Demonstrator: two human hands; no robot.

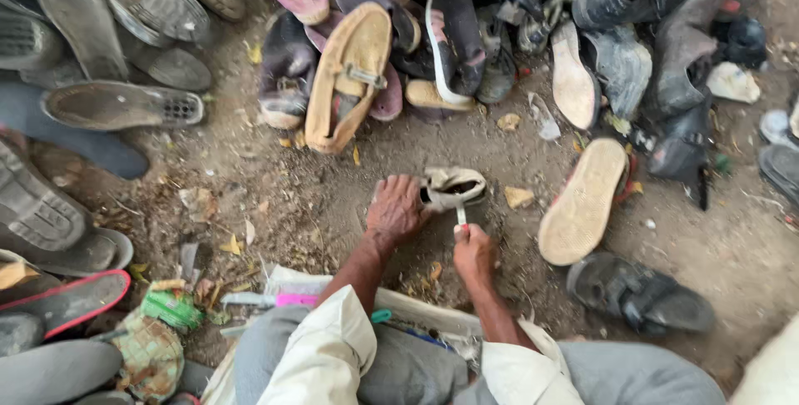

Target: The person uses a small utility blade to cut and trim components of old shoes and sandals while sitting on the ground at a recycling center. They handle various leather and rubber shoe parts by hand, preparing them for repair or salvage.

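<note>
Left hand: my left hand (pixel 396 209) lies palm down, fingers curled over the heel end of a small pale shoe (pixel 452 188), pinning it to the dirt ground (pixel 316 197).
Right hand: my right hand (pixel 472 248) is closed round a thin metal tool (pixel 460 215), its tip touching the shoe.
Shoe: just ahead of my knees, below the tan loafer (pixel 349 72).
Nearby: light upturned sole (pixel 585 200) to the right, well apart.

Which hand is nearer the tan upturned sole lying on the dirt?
Right. The right hand grips a small tool left of the tan sole; the left hand sits farther left, pressed on the small pale shoe.
</note>
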